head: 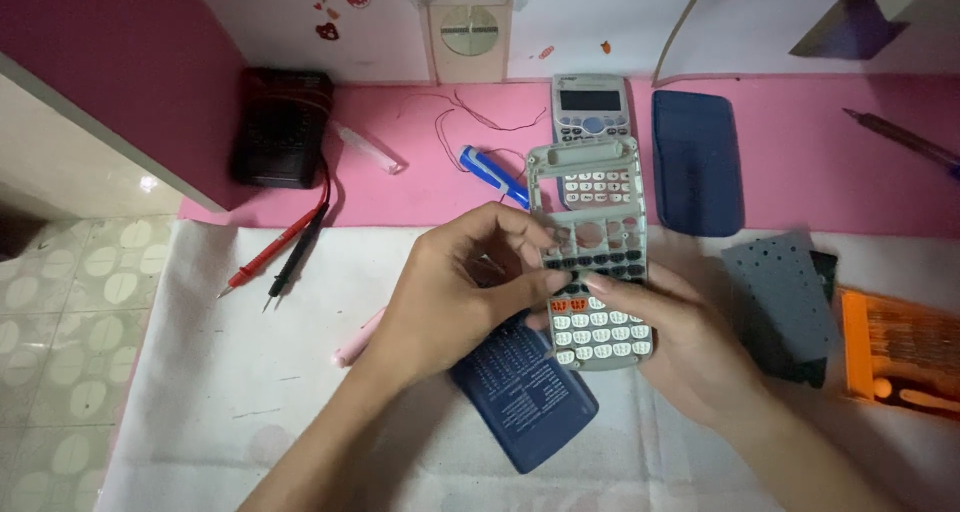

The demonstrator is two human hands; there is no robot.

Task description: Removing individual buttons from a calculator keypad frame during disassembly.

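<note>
Matt grey plastic calculator shell [592, 262], white cloth [230, 372]

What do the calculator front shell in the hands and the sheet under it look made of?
Calculator front shell: looks like rigid moulded plastic, pale grey, matte, with an open display window. Its keys may be rubbery; unclear. Sheet: seemingly white cloth, soft and faintly creased.

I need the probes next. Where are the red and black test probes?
In the head view, the test probes lie far left, at the white cloth's edge, below the black multimeter.
</note>
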